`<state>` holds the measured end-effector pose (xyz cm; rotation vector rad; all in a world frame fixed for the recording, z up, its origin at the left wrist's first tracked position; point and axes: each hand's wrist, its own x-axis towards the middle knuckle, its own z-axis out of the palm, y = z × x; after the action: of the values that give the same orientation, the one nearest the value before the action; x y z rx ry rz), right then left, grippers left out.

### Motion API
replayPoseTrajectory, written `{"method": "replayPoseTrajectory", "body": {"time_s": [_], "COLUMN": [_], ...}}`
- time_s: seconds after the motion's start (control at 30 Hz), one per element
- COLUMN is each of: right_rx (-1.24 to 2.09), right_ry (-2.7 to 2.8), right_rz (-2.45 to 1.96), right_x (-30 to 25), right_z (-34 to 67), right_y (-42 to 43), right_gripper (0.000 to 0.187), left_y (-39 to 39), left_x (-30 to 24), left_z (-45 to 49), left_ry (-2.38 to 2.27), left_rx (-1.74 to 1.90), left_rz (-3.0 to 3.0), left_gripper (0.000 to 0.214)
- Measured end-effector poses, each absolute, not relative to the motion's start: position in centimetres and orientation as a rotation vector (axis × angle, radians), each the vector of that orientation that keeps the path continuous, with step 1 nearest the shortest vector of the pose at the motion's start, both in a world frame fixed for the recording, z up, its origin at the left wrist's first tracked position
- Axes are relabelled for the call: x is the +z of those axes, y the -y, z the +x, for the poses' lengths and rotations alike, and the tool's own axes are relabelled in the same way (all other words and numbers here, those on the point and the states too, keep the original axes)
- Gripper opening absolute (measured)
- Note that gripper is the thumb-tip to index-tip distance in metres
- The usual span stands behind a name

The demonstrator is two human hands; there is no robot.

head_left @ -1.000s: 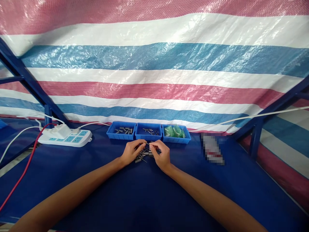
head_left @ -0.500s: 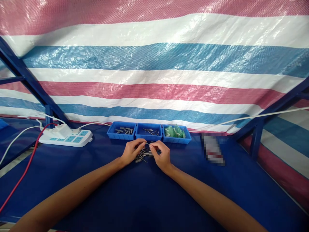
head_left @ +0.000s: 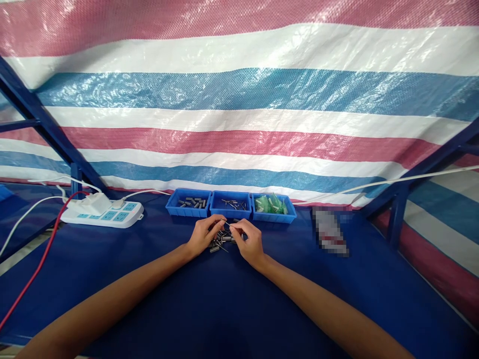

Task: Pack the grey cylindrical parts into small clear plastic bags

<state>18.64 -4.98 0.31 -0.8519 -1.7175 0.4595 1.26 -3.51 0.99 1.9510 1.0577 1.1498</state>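
Observation:
My left hand [head_left: 204, 234] and my right hand [head_left: 247, 240] meet over a small pile of grey metal parts [head_left: 220, 243] on the dark blue table [head_left: 209, 304]. Both hands are pinched, fingertips almost touching. Between them they hold a thin metal pin [head_left: 226, 225], and what else the left fingers grip is too small to name. Just behind the hands stand three blue trays: the left tray [head_left: 189, 203] with grey cylinders, the middle tray [head_left: 230, 204] with thin pins, the right tray [head_left: 274, 207] with green pieces.
A white power strip [head_left: 103, 214] with plugs, white cables and a red cable [head_left: 35, 267] lies at the back left. A blurred flat object [head_left: 329, 232] lies right of the trays. A striped tarpaulin [head_left: 239, 99] hangs behind, with blue frame bars [head_left: 396, 219] at both sides.
My right hand has shifted slightly left, closing the gap to my left hand. Everything else is as before.

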Motion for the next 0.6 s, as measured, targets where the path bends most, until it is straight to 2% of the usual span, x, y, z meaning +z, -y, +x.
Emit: {"method": "replayPoseTrajectory", "body": {"time_s": [0.6], "right_rx": [0.415], "right_ry": [1.768], "right_rz": [-0.846], "right_x": [0.41], "right_z": [18.66], "right_y": [5.17], "right_gripper": [0.016], "left_y": [3.48], "left_x": [1.22], "left_z": [1.44], "left_ry": [-1.074], "left_rx": [1.159], "left_rz": [1.952], "left_gripper": [0.030]}}
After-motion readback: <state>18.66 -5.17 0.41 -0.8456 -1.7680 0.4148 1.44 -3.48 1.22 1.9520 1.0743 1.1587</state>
